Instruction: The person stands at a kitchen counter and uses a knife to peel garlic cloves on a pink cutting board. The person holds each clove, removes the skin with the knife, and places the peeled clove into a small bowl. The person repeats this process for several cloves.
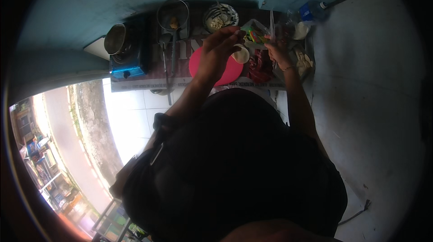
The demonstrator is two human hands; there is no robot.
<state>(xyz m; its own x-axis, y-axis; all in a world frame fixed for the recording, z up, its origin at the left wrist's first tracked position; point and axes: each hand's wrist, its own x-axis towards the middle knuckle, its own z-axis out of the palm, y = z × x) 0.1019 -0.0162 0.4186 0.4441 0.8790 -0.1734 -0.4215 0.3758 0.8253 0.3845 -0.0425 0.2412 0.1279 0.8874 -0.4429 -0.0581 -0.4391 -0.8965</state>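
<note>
My left hand [216, 52] is raised over a pink round board [199, 64], its fingers bent together. Whether anything small is pinched at its fingertips is too dim to tell. My right hand [280, 54] grips what looks like a knife [272, 22], its pale blade pointing away from me. Just left of that hand lies a clear plastic bag [252, 25] with green and yellow packets [255, 36]. A pale round piece [241, 56], perhaps dough or a shallow cup, rests at the board's right side, partly behind my left fingers.
A stove [127, 71] bears a metal pot [115, 39] at left. Behind are a wire-rimmed container [163, 13], a bowl of pale batter [216, 22] and a water bottle [311, 11]. A spatula [165, 52], red cloth or plastic [260, 69] and bagged pale pieces [303, 59] lie around.
</note>
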